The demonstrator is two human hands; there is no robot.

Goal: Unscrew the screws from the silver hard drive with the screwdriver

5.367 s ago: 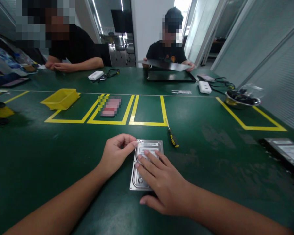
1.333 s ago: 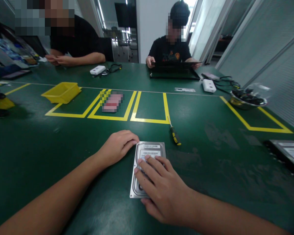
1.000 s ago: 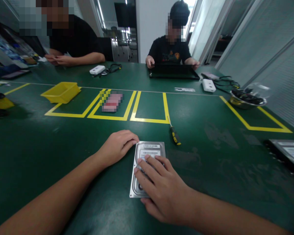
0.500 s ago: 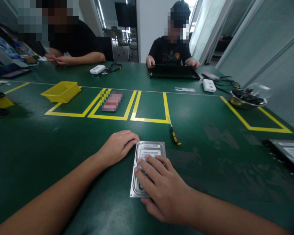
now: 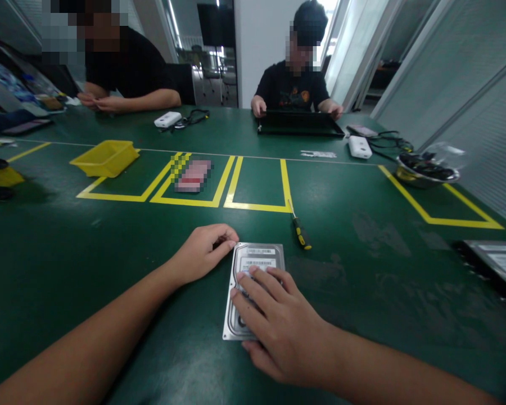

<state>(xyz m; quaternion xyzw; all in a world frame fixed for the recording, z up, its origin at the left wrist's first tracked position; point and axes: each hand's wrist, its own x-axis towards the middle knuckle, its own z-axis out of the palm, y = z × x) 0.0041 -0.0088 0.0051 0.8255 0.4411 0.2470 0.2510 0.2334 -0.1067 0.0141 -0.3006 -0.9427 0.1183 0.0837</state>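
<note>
A silver hard drive [image 5: 259, 253] with printed labels lies flat on the green table in front of me. My right hand [image 5: 278, 320] rests over its lower part, fingers spread on the top face and thumb by the near edge. At the drive's far left corner, thumb and fingertips of my left hand [image 5: 206, 250] come together in a pinch. What sits between those fingertips, if anything, is too small to make out. A yellow-and-black screwdriver [image 5: 301, 232] lies beyond the drive, to its right.
Yellow tape marks areas around a yellow tray [image 5: 106, 159] and a pink item [image 5: 194, 175]. At right are another drive-like device [image 5: 495, 261] and a metal bowl [image 5: 425, 174] of dark parts. Across the table, one person holds a black panel [image 5: 301, 124]; another leans on it.
A wider gap shows between the thumb and index finger of my left hand, while the tips stay at the drive's corner. My right hand and the drive have hardly moved.
</note>
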